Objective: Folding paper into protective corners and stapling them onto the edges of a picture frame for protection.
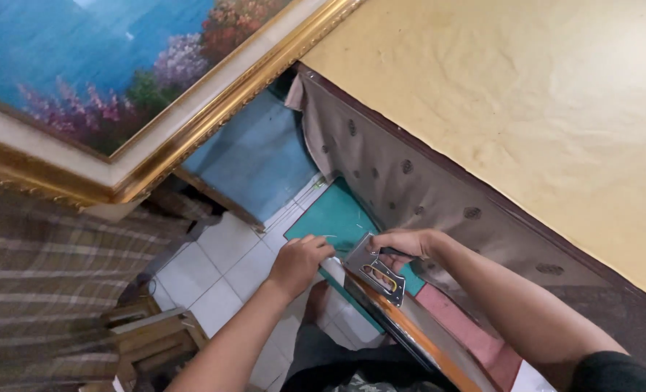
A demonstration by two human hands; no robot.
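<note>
Forearms, bare, enter from the bottom edge; a dark sleeve shows at the right elbow.

Right hand (404, 243): fingers curled shut around the handle of a grey metal staple gun (375, 272), whose flat nose rests on the end of a long glossy wooden frame moulding with an orange-brown edge (417, 335). The moulding runs from the bottom of the picture up to the hands.

Left hand (299, 263): fingers bent and pressed together, fingertips down on the near edge of a teal flat sheet (337, 218), just beside the gun's nose. Whether it pinches anything small cannot be told.

Progress, judged: the gun is set at the corner where the moulding meets the teal sheet. No driven staples can be made out, so fastening looks to be at an early stage, with the rest of the length unfastened.

Surroundings, outward:
- Pink panel (475, 327), beside the moulding.
- Grey-brown patterned cloth with dark round motifs (403, 181), draped along a dark edge.
- Wide pale yellow sheet (541, 109), upper right.
- White tiled floor (221, 268).
- Gilt-framed painting of blue water and pink blossom (119, 80), upper left, tilted.
- Brown plaid fabric (39, 268), left.
- Rough wooden offcuts (148, 330), lower left.
</note>
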